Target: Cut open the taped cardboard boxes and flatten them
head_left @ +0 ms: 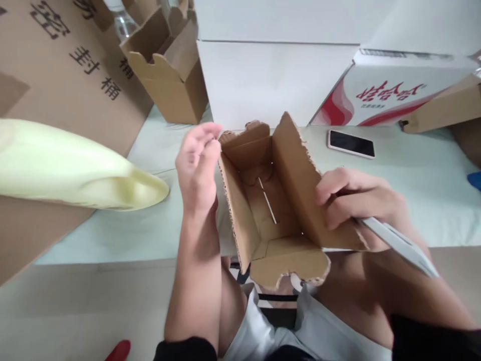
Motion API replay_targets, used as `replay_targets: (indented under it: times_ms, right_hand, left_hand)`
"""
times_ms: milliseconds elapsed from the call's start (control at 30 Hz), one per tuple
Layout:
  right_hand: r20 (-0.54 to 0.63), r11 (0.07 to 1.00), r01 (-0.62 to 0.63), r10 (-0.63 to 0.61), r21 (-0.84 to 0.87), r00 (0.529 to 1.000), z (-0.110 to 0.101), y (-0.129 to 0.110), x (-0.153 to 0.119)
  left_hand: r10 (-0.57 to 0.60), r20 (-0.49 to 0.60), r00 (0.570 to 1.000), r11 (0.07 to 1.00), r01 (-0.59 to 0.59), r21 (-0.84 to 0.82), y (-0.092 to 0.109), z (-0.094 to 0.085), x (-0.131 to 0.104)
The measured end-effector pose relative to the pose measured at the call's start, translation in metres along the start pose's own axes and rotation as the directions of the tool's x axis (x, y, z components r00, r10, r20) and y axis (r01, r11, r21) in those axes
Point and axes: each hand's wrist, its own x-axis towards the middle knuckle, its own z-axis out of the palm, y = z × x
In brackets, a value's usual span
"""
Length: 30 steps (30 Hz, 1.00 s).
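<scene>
An open cardboard box (270, 215) with rough-cut upper edges is tilted toward me, its inside bare apart from a bright slit of light along the bottom seam. My right hand (361, 200) is closed over its right wall. The same hand also holds a flat pale-grey utility knife (402, 245), whose handle points down to the right; its blade is hidden. Beside the far left corner of the box, my left hand (199, 168) is raised with loosely bent, parted fingers. Its thumb lies close to the box edge; whether it touches I cannot tell.
At the back left stands another cut cardboard box (169, 75) beside a clear plastic bottle (124, 22). White cartons (278, 80) line the back. A phone (351, 144) lies on the pale-green cloth (424, 200). A pale yellow-green curved object (82, 165) juts in from the left.
</scene>
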Motion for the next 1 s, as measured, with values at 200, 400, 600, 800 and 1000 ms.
replay_targets:
  times_ms: [200,400,600,800,1000]
  right_hand:
    - [0.026,0.969,-0.244,0.243,0.041,0.970,-0.013,0.001,-0.012]
    - [0.210,0.953,-0.303,0.296,0.003,0.932,-0.039,-0.007,-0.033]
    - [0.123,0.846,-0.398,0.465,-0.355,0.877,-0.022,-0.023,-0.057]
    - [-0.036,0.836,-0.459,0.471,-0.302,0.882,-0.007,-0.020,-0.060]
    - [0.151,0.883,-0.393,0.439,-0.258,0.886,-0.004,-0.021,-0.057]
  left_hand:
    - [0.016,-0.191,0.981,1.000,-0.014,0.012,0.000,0.027,0.008]
    - [-0.105,-0.206,0.973,0.991,0.084,-0.107,-0.012,0.028,0.014]
    - [-0.098,-0.254,0.962,0.989,0.065,-0.136,-0.013,0.037,0.011]
    - [-0.043,-0.234,0.971,0.989,0.009,-0.146,-0.017,0.028,0.007]
    - [-0.192,-0.047,0.980,0.899,0.156,-0.410,-0.007,0.038,-0.011]
